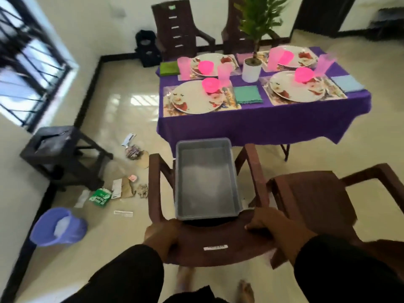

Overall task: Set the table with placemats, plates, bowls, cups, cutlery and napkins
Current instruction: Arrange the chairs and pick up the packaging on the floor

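Head view: the left hand (160,236) and right hand (270,224) both curl their fingers over the top of a brown chair back (209,239). A grey tub (206,178) sits on its seat. Beyond, the purple-clothed table (262,119) carries plates, pink bowls, cups and napkins.

Tub (205,180) on chair (209,248) before table (262,125)

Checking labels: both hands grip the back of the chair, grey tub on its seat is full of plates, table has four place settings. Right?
One thing is off: the grey tub is empty, with no plates in it. The head view shows its bare bottom. The rest holds: the left hand and right hand grip the back of the chair, the tub sits on its seat, and the table has four place settings.
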A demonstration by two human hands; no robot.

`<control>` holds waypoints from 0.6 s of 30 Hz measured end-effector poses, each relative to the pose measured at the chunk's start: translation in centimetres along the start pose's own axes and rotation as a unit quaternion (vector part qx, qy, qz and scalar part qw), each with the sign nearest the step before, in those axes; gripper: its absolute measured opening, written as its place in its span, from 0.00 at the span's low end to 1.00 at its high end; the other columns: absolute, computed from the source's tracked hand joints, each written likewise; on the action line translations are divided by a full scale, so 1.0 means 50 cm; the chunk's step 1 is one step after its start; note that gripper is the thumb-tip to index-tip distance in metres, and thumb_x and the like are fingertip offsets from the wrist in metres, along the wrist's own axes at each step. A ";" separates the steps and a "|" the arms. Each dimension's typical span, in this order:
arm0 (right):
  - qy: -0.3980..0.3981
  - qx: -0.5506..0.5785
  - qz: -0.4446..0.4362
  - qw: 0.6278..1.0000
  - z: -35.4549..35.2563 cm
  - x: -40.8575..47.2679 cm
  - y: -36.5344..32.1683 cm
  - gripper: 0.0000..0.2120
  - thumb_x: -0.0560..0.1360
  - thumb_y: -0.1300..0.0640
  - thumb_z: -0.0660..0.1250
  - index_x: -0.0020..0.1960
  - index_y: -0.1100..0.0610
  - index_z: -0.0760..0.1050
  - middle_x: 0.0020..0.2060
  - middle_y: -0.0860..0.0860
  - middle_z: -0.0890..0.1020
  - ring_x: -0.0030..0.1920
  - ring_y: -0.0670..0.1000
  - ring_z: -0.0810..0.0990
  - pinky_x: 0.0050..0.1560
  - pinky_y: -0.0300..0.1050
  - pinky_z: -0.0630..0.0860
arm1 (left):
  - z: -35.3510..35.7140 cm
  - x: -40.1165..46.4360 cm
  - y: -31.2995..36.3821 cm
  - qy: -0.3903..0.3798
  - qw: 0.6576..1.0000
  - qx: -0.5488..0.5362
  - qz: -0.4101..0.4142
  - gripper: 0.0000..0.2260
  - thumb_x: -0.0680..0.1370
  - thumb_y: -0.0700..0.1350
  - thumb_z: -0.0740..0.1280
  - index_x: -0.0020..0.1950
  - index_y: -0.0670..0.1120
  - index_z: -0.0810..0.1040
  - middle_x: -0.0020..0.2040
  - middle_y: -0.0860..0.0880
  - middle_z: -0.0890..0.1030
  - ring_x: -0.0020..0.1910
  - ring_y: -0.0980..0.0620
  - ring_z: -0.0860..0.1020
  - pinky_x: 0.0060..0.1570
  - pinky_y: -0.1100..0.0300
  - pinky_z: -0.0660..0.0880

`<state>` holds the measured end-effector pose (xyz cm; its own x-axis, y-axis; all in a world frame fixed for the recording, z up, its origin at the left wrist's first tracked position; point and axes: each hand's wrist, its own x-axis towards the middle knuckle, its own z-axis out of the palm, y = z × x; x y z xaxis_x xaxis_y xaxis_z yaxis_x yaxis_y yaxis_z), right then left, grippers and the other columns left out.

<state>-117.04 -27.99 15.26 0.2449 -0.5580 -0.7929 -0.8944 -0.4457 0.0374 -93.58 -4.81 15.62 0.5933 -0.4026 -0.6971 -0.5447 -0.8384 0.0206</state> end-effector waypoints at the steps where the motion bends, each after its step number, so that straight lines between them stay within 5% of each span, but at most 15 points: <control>1: 0.008 0.011 0.000 1.000 0.002 0.006 0.007 0.38 0.71 0.34 0.71 0.75 0.51 0.69 0.72 0.53 0.75 0.68 0.59 0.77 0.66 0.54 0.75 | -0.004 -0.018 0.008 0.010 0.999 -0.028 -0.025 0.12 0.81 0.59 0.63 0.61 0.57 0.78 0.62 0.46 0.82 0.61 0.44 0.81 0.54 0.57 0.78; 3: 0.024 0.051 -0.002 0.998 0.012 0.024 0.022 0.39 0.68 0.38 0.72 0.74 0.52 0.69 0.70 0.54 0.76 0.65 0.59 0.79 0.63 0.53 0.77 | -0.013 -0.044 0.018 0.035 0.998 -0.044 -0.035 0.17 0.80 0.62 0.65 0.64 0.54 0.80 0.63 0.47 0.82 0.61 0.44 0.81 0.48 0.58 0.78; 7: 0.059 0.113 -0.009 0.992 0.015 0.026 0.052 0.27 0.70 0.47 0.70 0.66 0.56 0.75 0.62 0.57 0.81 0.57 0.59 0.83 0.57 0.51 0.81 | -0.009 -0.049 0.030 0.051 0.996 -0.042 -0.052 0.26 0.77 0.69 0.64 0.65 0.52 0.79 0.61 0.47 0.82 0.59 0.44 0.81 0.56 0.54 0.77; 18: 0.073 0.117 -0.009 0.990 0.013 0.028 0.083 0.19 0.74 0.49 0.70 0.62 0.56 0.79 0.58 0.56 0.83 0.52 0.56 0.83 0.51 0.49 0.79 | -0.011 -0.077 0.069 0.065 0.993 -0.050 -0.085 0.23 0.80 0.60 0.67 0.69 0.48 0.75 0.63 0.47 0.81 0.62 0.45 0.81 0.54 0.56 0.75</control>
<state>-120.66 -30.16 13.92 0.2983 -0.6536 -0.6955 -0.9472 -0.2927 -0.1312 -97.43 -6.35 18.76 0.7471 -0.2910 -0.5976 -0.3722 -0.9280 -0.0134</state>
